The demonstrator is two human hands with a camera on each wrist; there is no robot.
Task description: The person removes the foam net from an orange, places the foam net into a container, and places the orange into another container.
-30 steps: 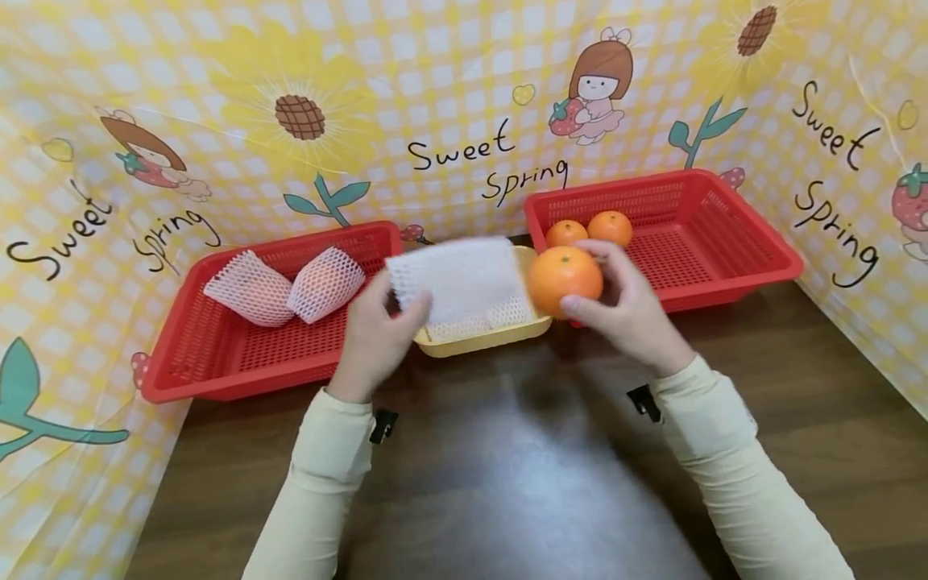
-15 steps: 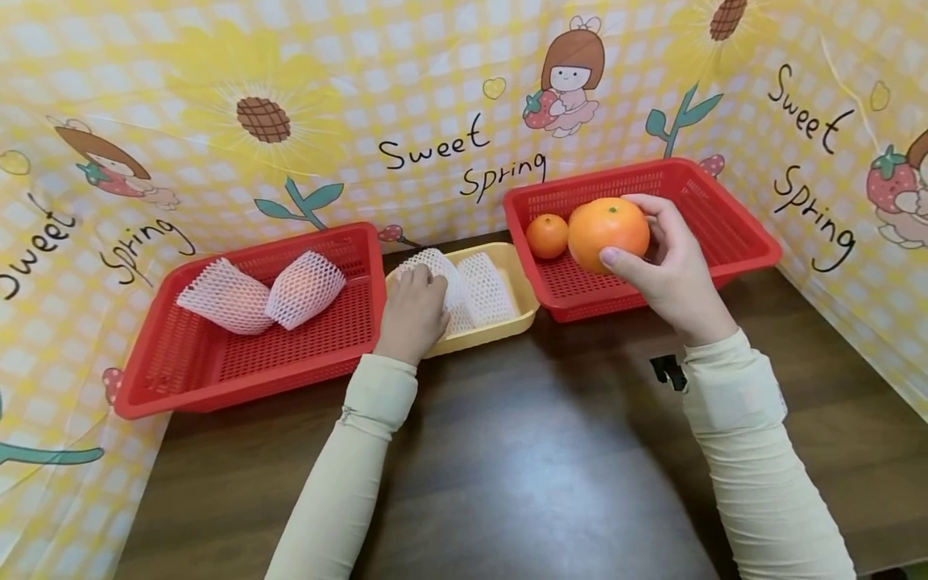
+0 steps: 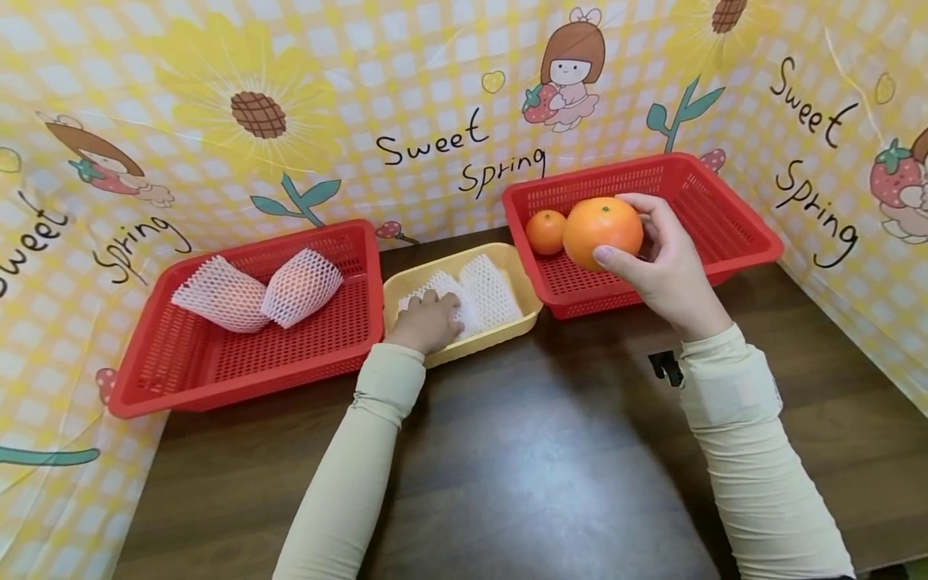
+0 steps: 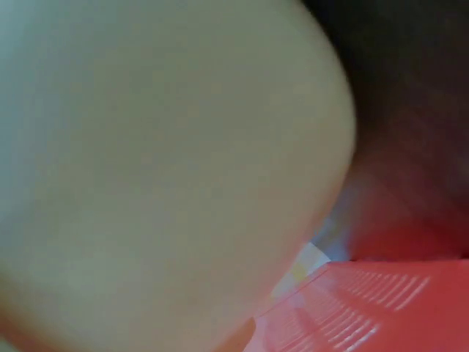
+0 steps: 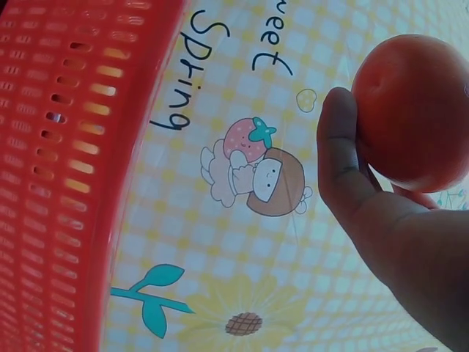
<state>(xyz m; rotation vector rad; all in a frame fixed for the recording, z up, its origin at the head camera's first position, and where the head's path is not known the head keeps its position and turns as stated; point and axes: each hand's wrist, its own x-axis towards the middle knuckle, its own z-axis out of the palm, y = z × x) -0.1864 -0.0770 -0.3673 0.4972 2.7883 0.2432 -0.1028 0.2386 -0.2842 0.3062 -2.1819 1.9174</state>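
Note:
My right hand [image 3: 670, 278] holds a large orange [image 3: 602, 234] above the right red basket, thumb at its near side and fingers behind. In the right wrist view the same orange [image 5: 414, 114] sits against the fingers. My left hand [image 3: 428, 322] reaches into a yellow tray [image 3: 524, 321], its bent fingers on a white foam fruit net [image 3: 467, 304]; whether it pinches the net I cannot tell. Beside it lies another foam net [image 3: 493, 290]. The left wrist view is mostly a blurred close surface, with red basket wall [image 4: 381, 308] below.
The left red basket [image 3: 239, 383] contains two netted fruits [image 3: 303, 286]. A smaller orange [image 3: 546, 232] lies in the right red basket [image 3: 754, 246]. Both baskets flank the yellow tray along a patterned cloth backdrop [image 3: 428, 72]. Brown tabletop [image 3: 522, 451] stretches in front.
My left hand lowered the raised foam net into the yellow tray, then sank lower onto it. My right hand moved the orange rightward over the basket and has barely shifted since.

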